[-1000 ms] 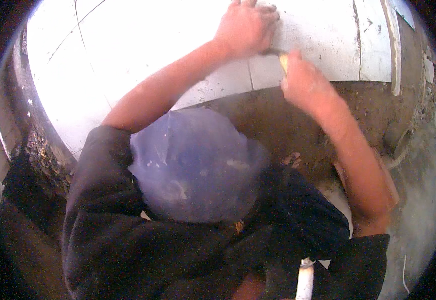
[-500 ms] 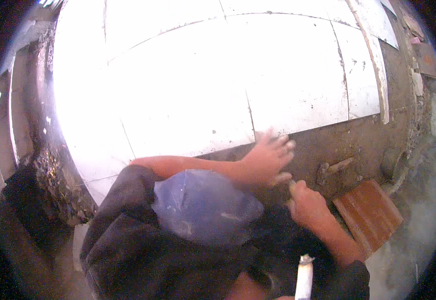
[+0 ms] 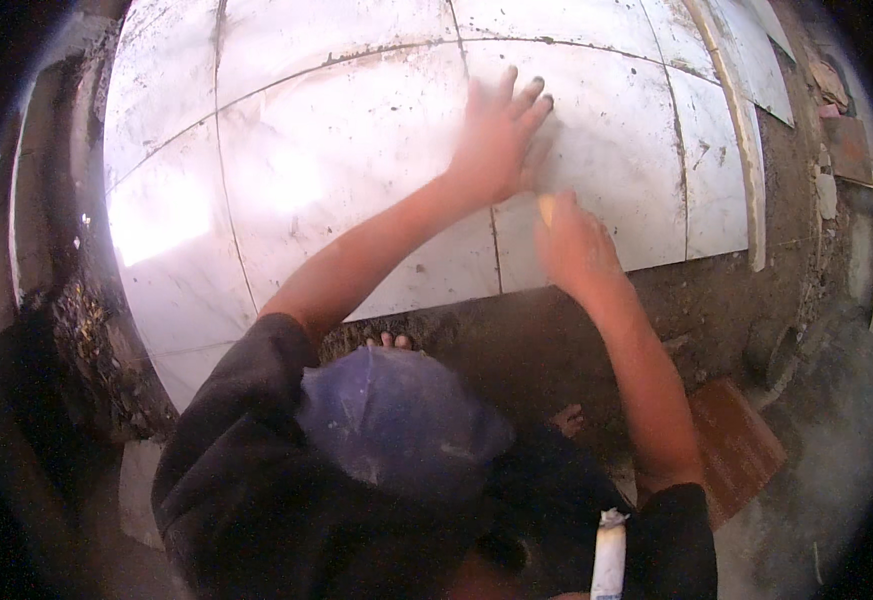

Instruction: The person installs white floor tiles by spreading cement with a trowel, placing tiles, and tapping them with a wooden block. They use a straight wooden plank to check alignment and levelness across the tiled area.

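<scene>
My left hand point(image 3: 496, 140) is over the white marbled floor tiles point(image 3: 346, 120), fingers spread, nothing seen in it; whether the palm presses on the tile I cannot tell. Just below and to its right, my right hand point(image 3: 581, 250) is closed around a small tool with a yellow handle point(image 3: 546, 208). Only a short end of that handle shows, and the rest is hidden by the fingers. The right hand is over the tiles near their front edge.
Bare brown ground point(image 3: 546, 330) borders the tiles. A reddish-brown tile point(image 3: 741, 450) lies at the right. A pale strip point(image 3: 746, 150) runs along the far right tiles. Rounded dusty blue cloth point(image 3: 396, 420) is before my body, bare toes point(image 3: 388, 342) beyond it. A cigarette point(image 3: 609, 555) juts up at the lower edge.
Both hands have moved forward, from the ground by the tile edge to above the tiles. The left stays spread and the right stays closed. The tiles look less glaring.
</scene>
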A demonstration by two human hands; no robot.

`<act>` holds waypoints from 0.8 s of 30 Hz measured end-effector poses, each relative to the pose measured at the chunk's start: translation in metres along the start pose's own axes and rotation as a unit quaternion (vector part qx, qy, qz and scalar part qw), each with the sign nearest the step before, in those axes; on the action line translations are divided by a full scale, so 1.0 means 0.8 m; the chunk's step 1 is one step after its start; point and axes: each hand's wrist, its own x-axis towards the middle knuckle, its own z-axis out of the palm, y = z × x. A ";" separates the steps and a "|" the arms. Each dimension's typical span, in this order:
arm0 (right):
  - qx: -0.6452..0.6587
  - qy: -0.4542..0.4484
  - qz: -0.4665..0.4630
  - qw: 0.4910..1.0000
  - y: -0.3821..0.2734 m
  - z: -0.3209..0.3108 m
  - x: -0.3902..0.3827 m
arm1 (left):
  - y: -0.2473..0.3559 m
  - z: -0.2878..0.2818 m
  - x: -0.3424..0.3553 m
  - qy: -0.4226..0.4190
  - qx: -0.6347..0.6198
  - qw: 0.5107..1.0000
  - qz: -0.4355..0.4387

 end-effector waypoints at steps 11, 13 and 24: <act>-0.009 -0.030 0.009 0.999 -0.031 -0.018 0.064 | -0.051 0.044 0.039 0.093 -0.085 0.985 -0.117; -0.028 -0.036 -0.042 0.998 -0.032 -0.023 0.073 | -0.063 0.057 0.044 0.118 -0.076 0.985 -0.100; 0.056 0.413 0.087 0.905 0.330 0.066 -0.087 | -0.012 -0.015 -0.023 0.070 -0.201 0.976 -0.045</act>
